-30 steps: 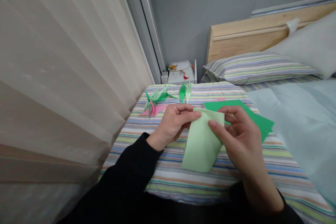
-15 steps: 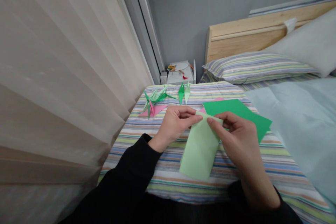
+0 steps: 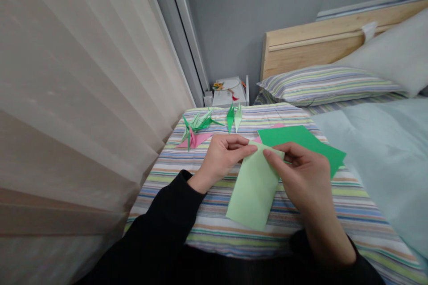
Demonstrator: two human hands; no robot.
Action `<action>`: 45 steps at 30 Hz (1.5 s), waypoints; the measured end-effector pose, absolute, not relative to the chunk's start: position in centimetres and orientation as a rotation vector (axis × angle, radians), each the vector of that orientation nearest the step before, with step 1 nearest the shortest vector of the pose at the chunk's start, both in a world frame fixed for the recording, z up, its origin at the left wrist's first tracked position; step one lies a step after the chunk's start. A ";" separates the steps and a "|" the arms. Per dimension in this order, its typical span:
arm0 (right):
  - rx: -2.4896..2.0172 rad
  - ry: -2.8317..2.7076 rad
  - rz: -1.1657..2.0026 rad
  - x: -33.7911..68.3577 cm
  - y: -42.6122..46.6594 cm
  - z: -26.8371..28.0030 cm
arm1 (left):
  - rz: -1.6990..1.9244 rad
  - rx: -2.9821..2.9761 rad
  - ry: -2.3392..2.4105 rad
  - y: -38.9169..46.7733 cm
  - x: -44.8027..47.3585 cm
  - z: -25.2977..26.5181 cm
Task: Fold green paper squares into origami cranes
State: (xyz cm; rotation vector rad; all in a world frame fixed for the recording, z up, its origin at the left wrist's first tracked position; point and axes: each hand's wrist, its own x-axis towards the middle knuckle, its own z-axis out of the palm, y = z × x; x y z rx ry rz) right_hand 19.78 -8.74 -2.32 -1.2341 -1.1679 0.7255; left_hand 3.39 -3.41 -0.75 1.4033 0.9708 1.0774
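Note:
A light green sheet of paper [image 3: 256, 189], folded into a rectangle, is held between both hands over the striped cloth. My left hand [image 3: 225, 156] pinches its upper left edge, thumb on the front face. At the upper right corner my right hand [image 3: 302, 171] grips it the same way, its thumb close to the left thumb. The fingers behind the paper are partly hidden. Beyond my right hand lies a dark green sheet [image 3: 301, 144], with pink paper [image 3: 278, 125] showing from under it.
Folded paper cranes in green and pink [image 3: 197, 129] lie at the far left of the striped cloth [image 3: 203, 227]. Two more green folded pieces [image 3: 230, 118] stand beside them. A curtain [image 3: 83, 98] borders the left; a bed with a striped pillow [image 3: 327, 84] is on the right.
The lower left edge of the light green paper has shifted slightly, and its layers there look closer together. Both hands keep nearly the same hold and place.

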 end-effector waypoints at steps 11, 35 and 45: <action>-1.073 -0.972 0.754 19.3 -8.5 -2.2 | 1.121 1.353 0.909 -3.5 3.5 -0.8; -1.200 -1.393 1.114 19.6 -8.9 -2.3 | 0.750 1.267 0.895 -3.4 2.8 -0.3; -1.243 -1.342 1.018 19.9 -8.7 -1.9 | 1.225 1.098 1.029 -2.8 2.9 -0.3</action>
